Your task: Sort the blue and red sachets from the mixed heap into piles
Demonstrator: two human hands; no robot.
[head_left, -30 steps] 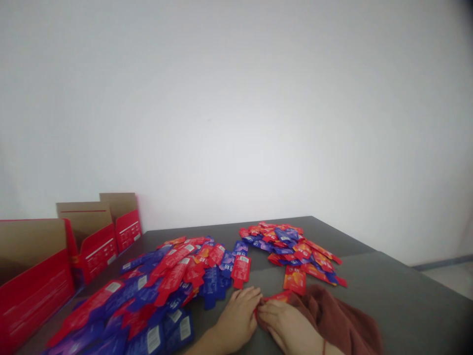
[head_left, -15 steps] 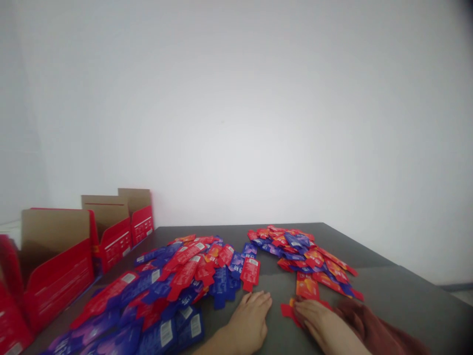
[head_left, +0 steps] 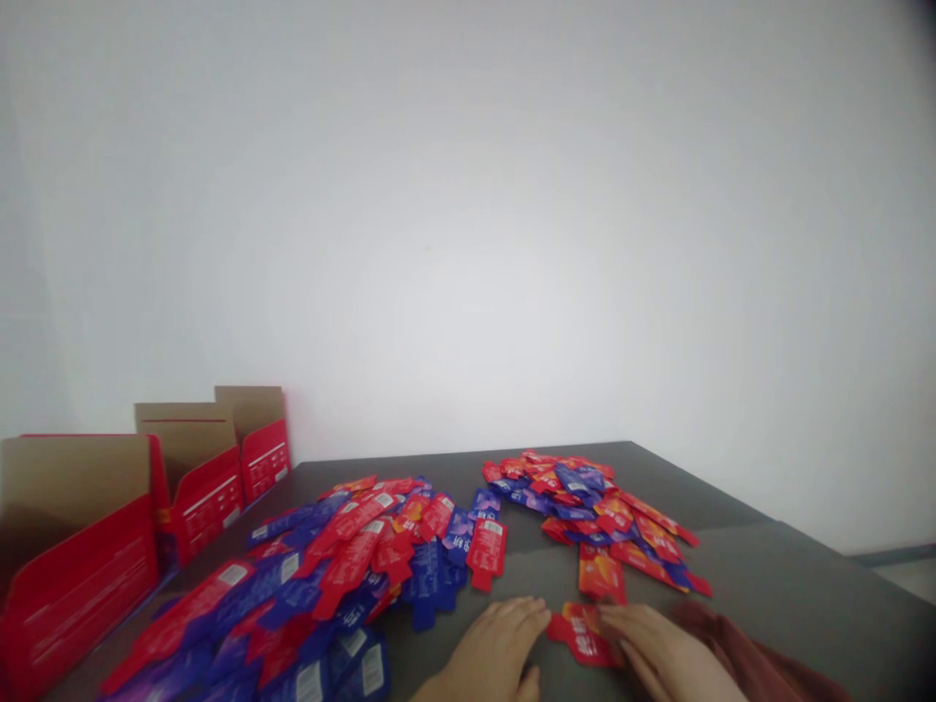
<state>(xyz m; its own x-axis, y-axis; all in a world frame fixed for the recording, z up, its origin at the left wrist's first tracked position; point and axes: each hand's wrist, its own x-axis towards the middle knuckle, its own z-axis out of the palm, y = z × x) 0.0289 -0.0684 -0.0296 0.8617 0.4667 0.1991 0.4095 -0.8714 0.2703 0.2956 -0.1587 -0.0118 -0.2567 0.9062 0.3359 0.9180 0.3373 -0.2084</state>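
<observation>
A flat red packet (head_left: 585, 632) with orange patches, white lettering and a tab at its left end lies on the dark table between my hands. My right hand (head_left: 662, 651) rests over its right end, fingers stretched out and close together, not wrapped around it. My left hand (head_left: 497, 645) lies palm down just left of the packet, its fingers straight and their tips by the tab. That hand is open and holds nothing. Just beyond, another red-orange packet (head_left: 602, 573) lies at the near edge of the right-hand heap.
A large heap of red and blue packets (head_left: 351, 556) spreads over the left side. A smaller mixed heap (head_left: 577, 487) lies farther back, right of centre. Open red cardboard boxes (head_left: 88, 575) line the left edge. A white wall (head_left: 468, 244) stands behind the table (head_left: 746, 585).
More of the red packet shows from under my right hand. My left hand has moved right, closer to its tab. The view has shifted slightly, carrying the boxes leftward.
</observation>
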